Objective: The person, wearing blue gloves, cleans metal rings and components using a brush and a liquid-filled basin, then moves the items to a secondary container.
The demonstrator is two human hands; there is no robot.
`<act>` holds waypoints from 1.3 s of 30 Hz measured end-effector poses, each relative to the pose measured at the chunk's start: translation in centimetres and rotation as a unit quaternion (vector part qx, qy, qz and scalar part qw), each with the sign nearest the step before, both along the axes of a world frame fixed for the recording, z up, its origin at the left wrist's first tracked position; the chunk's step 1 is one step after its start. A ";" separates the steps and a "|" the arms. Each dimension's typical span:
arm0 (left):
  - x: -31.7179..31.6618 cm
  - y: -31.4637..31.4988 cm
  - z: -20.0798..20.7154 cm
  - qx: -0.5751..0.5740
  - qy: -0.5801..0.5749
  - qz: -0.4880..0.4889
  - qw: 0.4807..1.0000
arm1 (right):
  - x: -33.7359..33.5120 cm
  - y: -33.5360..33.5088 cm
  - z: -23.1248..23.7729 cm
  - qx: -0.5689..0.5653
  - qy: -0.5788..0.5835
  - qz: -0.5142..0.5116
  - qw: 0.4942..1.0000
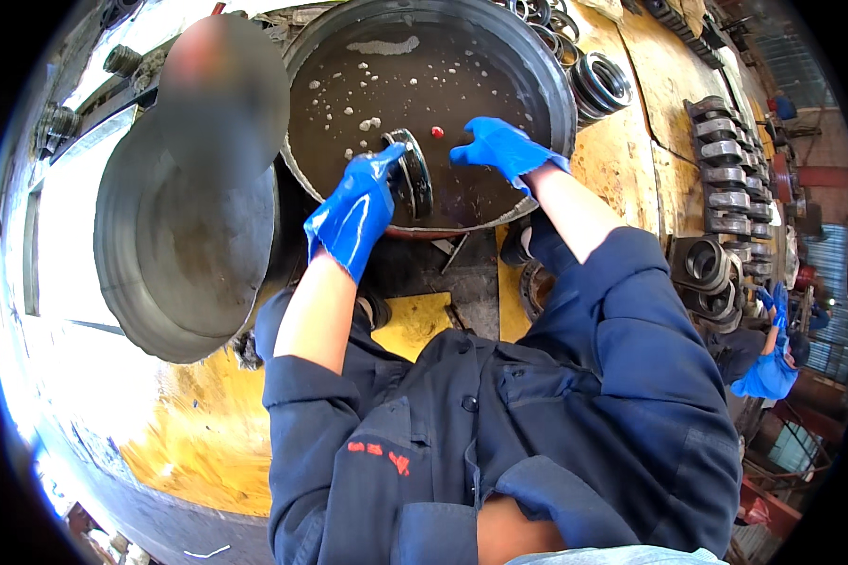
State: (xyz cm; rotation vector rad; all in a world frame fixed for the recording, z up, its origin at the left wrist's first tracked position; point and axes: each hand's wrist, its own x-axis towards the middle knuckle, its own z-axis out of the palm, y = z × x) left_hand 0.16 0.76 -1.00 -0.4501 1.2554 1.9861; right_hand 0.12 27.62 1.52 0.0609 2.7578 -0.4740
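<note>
A wide round metal tub (562, 85) of murky brown liquid (396, 89) stands in front of me, with bits of white foam and a small red speck on the surface. My left hand (353, 202), in a wet blue rubber glove, grips a dark metal ring (417, 184) by its near-left side. The ring is tilted on edge over the near part of the tub; whether its lower edge dips into the liquid is hard to tell. Also gloved in blue, my right hand (504, 151) hovers over the liquid to the right, fingers apart and holding nothing.
Left of the tub stands a large round grey metal lid or pan (184, 254). Stacked metal rings (601, 85) sit beside the tub's right rim. Farther right lie a crankshaft-like part (725, 169) and bored metal blocks (707, 268). A person in blue (768, 372) works at the far right.
</note>
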 end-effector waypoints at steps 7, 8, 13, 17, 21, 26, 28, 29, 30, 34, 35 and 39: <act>0.8 0.5 1.0 -0.013 -0.059 0.026 0.998 | -3.8 -4.3 -5.1 0.077 -0.176 -0.031 0.981; 0.5 1.0 0.4 -0.003 -0.062 0.025 0.998 | -3.5 -3.8 -5.9 0.064 -0.162 -0.038 0.984; 0.2 0.6 -2.8 -0.004 -0.086 0.065 0.994 | -1.0 -6.8 1.8 0.000 -0.185 -0.060 0.981; -0.4 3.8 -3.3 -0.001 -0.091 0.075 0.993 | -1.2 -1.0 3.8 -0.212 -0.136 -0.043 0.967; -1.4 6.1 -2.9 -0.017 -0.131 0.065 0.989 | -0.2 1.8 5.0 -0.312 0.011 -0.083 0.946; -1.5 2.2 -2.4 -0.034 -0.068 0.021 0.997 | 4.1 -3.6 8.3 -0.476 0.047 0.026 0.878; -1.8 2.9 -2.5 -0.028 -0.064 0.020 0.997 | 5.1 -3.5 6.6 -0.453 0.130 0.114 0.875; -1.6 2.5 -2.6 -0.030 -0.066 0.024 0.997 | 6.1 -4.5 6.5 -0.437 0.187 0.139 0.869; -1.4 2.3 -2.7 -0.032 -0.067 0.029 0.997 | 6.5 -4.8 7.1 -0.421 0.240 0.173 0.858; -1.7 2.2 -3.0 -0.038 -0.063 0.038 0.997 | 4.5 -4.4 5.6 -0.292 0.080 0.206 0.930; -1.7 2.0 -3.1 -0.044 -0.064 0.040 0.996 | 3.2 -4.4 4.7 -0.325 0.039 0.188 0.926; -1.8 2.3 -3.1 -0.044 -0.058 0.038 0.997 | 0.9 -4.4 1.9 -0.436 0.006 0.038 0.899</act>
